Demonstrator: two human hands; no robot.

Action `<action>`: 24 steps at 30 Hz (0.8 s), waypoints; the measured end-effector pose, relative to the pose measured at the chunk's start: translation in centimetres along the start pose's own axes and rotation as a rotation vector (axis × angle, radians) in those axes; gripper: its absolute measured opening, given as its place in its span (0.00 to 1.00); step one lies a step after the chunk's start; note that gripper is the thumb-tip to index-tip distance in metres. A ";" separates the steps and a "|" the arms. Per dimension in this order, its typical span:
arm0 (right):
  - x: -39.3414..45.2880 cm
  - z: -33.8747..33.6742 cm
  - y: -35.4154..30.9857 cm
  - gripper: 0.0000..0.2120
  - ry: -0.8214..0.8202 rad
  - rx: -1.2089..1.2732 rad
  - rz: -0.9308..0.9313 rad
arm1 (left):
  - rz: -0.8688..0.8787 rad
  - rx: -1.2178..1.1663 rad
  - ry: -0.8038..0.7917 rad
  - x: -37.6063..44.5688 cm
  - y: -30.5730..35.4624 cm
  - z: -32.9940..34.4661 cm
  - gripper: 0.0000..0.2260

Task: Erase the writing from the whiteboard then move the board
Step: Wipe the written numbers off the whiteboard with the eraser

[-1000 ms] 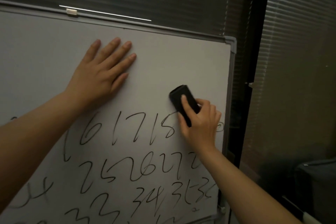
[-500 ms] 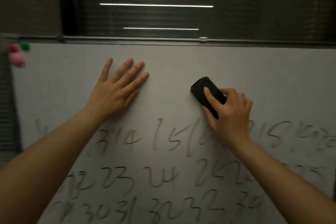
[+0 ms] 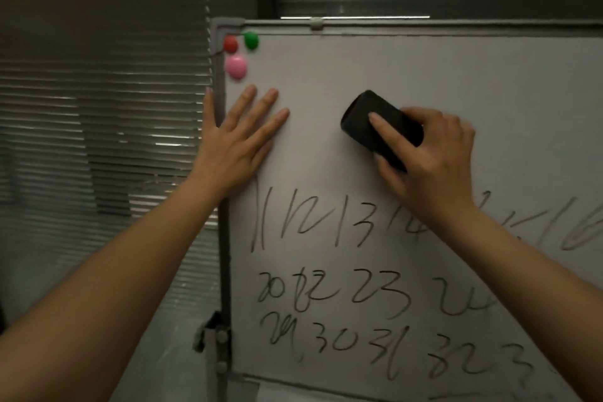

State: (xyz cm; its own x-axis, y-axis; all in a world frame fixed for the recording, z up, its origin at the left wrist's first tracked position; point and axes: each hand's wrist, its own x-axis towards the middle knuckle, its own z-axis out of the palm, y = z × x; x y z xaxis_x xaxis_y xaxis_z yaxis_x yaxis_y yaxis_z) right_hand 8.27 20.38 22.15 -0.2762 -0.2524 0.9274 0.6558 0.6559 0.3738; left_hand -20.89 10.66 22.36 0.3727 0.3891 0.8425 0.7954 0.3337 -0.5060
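The top part of the whiteboard point(image 3: 391, 75) is wiped and looks bare, so the job has begun, but it seems far from done. Three rows of numbers point(image 3: 326, 297) in dark marker are left lower down, and the board has not yet been moved. It stands upright in front of window blinds point(image 3: 98, 140), filling the middle and right of the view. The right hand point(image 3: 434, 160) grips a black eraser point(image 3: 375, 122) and presses it on the clean part, just above the top row of numbers. The eraser is a dark block with round corners and looks soft and dull, not shiny. The left hand point(image 3: 241, 137) lies flat and open on the board near its left edge, fingers straight, and it looks like it is keeping the board steady. The board is smooth, pale and flat, with a grey frame point(image 3: 219, 75) around it that looks like metal. Three round, shiny magnets sit in the top left corner: a red magnet point(image 3: 230, 44), a green magnet point(image 3: 251, 40) and a bigger pink magnet point(image 3: 236, 66). Some numbers on the right look blurry.
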 end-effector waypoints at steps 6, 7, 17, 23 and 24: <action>1.1 3.2 -6.3 0.18 -0.086 0.028 -0.165 | 0.002 -0.071 -0.002 -2.0 -1.7 1.6 0.22; 0.8 3.6 -6.9 0.18 -0.097 0.019 -0.181 | 0.003 -0.081 0.000 -1.9 -1.6 1.8 0.22; -6.0 5.0 -13.7 0.19 -0.288 0.098 -0.415 | -0.030 -0.173 0.105 -1.9 -0.8 2.5 0.20; -6.2 4.4 -12.9 0.21 -0.388 0.126 -0.576 | -0.041 -0.202 0.137 -2.1 -0.6 2.6 0.20; -5.1 4.5 -12.4 0.21 -0.356 0.109 -0.518 | -0.041 -0.215 0.143 -2.1 -0.6 2.7 0.20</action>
State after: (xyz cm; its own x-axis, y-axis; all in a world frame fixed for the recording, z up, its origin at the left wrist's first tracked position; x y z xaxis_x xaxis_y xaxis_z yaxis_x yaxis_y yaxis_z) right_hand -1.64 16.75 12.71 -0.7675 -0.3165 0.5575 0.3042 0.5857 0.7513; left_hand -23.46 11.96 20.42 0.3893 0.2487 0.8869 0.8890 0.1504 -0.4325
